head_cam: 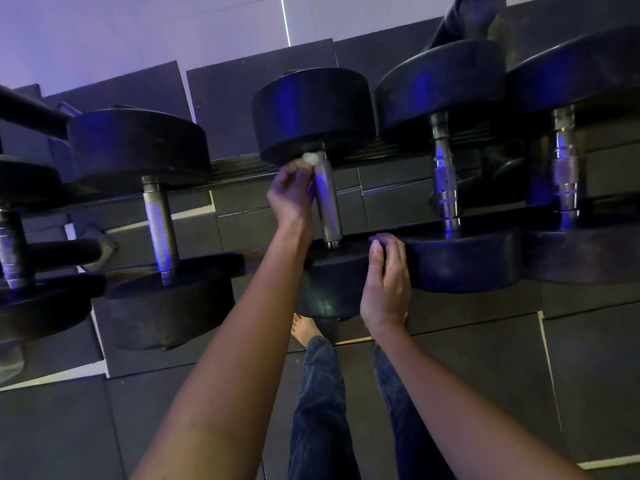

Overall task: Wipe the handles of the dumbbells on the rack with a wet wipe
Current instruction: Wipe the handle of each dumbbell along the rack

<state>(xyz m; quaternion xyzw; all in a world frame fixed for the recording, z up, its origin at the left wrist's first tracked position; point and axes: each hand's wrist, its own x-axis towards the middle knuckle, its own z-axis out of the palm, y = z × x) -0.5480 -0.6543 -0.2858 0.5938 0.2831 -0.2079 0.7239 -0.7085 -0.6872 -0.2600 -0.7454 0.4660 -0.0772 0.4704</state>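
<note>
At a dimly lit gym washed in violet light, a person leans over a dark metal dumbbell rack (239,166) and works on the middle dumbbell (311,109), a heavy piece with thick round black rubber heads and a knurled steel handle (327,199).

The left hand (292,195) pinches a small, crumpled white wet wipe (311,158) between curled fingertips and holds it against the far end of the handle, right where the steel meets the far head. The rest of the grip, down to its near collar, is bare and catches the light.

The right hand (386,275) grips the near head (332,271) of the same dumbbell, with the thumb laid on top and the fingers curled over its right edge.

A second black dumbbell with a similar knurled steel grip (159,220) lies just to the left. To the right, two larger black dumbbells with stepped chrome grips (445,174) sit side by side, the nearer one's head touching the right hand's fingers. More weights (14,244) crowd the left edge of the view, only partly visible.

Below the rack are dark square rubber floor tiles (485,375). The person's legs in dark blue trousers (318,393) and one bare foot (304,330) show between the two outstretched bare forearms.
</note>
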